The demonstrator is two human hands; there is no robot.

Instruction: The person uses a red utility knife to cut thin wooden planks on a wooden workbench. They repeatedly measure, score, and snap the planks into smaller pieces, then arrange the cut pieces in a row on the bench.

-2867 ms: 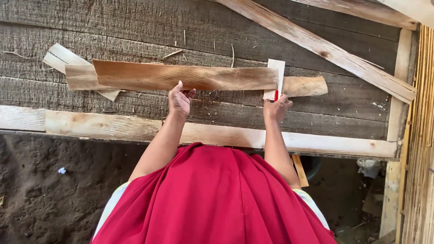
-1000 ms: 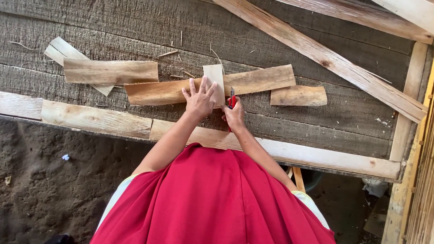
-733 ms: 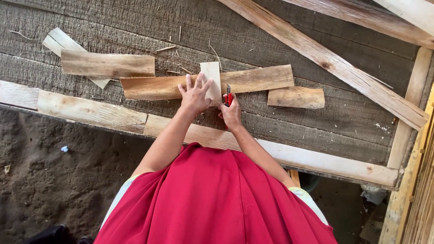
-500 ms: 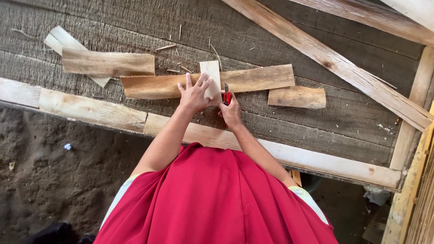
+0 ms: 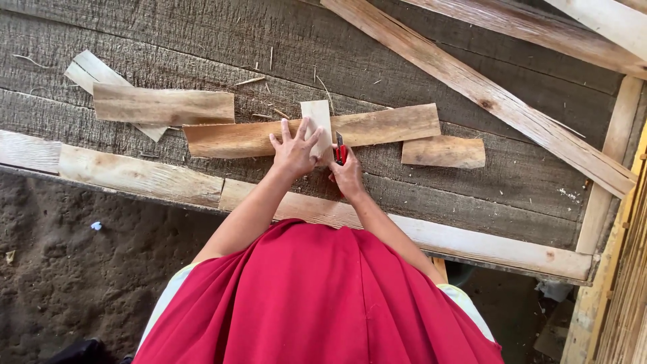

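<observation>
We stand over a weathered grey plank table (image 5: 202, 40) with pale timber rails (image 5: 472, 87) crossing its far right corner. On it lies a long brown wooden strip (image 5: 377, 125), running left to right, with a shorter board (image 5: 162, 106) to its left and a small offcut (image 5: 443, 152) just beside its right end. Across the long strip sits a small pale wooden block (image 5: 317, 116), upright to our view. Our left hand (image 5: 295, 149) lies flat with fingers spread, pressing on the block's lower part and the strip. Our right hand (image 5: 348, 176) is closed around a red utility knife (image 5: 340, 148), its blade set against the block's right edge; whether the tip bites the wood we cannot quite tell.
</observation>
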